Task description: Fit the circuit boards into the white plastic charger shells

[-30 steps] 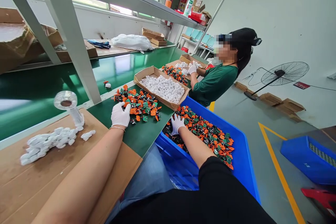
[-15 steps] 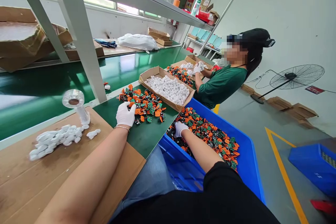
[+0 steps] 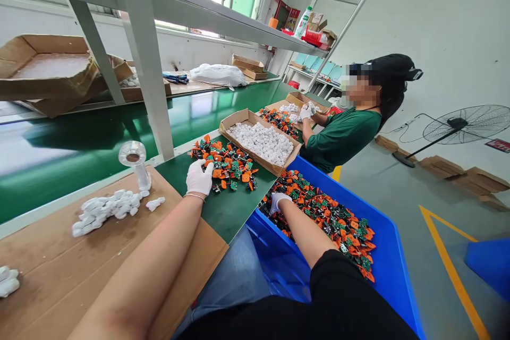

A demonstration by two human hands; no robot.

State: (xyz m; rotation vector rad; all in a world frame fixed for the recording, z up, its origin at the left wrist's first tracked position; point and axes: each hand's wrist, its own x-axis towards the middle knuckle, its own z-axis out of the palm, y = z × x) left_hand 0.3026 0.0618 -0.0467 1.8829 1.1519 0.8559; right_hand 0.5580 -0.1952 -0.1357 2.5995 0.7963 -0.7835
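Head view, read as a clock face with twelve at the top: I see the worker's white-gloved left hand (image 3: 199, 178) at about eight o'clock, thumb apart from its curved fingers, at the near edge of a loose heap of orange, black and green circuit-board parts (image 3: 229, 166). These lie on the flat, dark green desk (image 3: 223, 218). Whether it pinches any, I cannot tell. The white-gloved right hand (image 3: 280, 202), toward five o'clock, reaches into a deep blue plastic bin (image 3: 398, 271) of similar parts; its fingertips are hidden, so I cannot tell its grip either.

Near the centre, just beyond the heap, sits a shallow brown cardboard tray (image 3: 236, 118) of small white lumpy pieces (image 3: 261, 141). Toward eight o'clock, a white clump (image 3: 103, 212) lies on a flat brown cardboard sheet (image 3: 71, 265). At three o'clock, a co-worker in a dark green top (image 3: 345, 130) works with gloved hands.

By my judgement, much is left: the desk heap is modest, the bin holds far more, and the tray is well filled. I see no part lifted clear by either hand.
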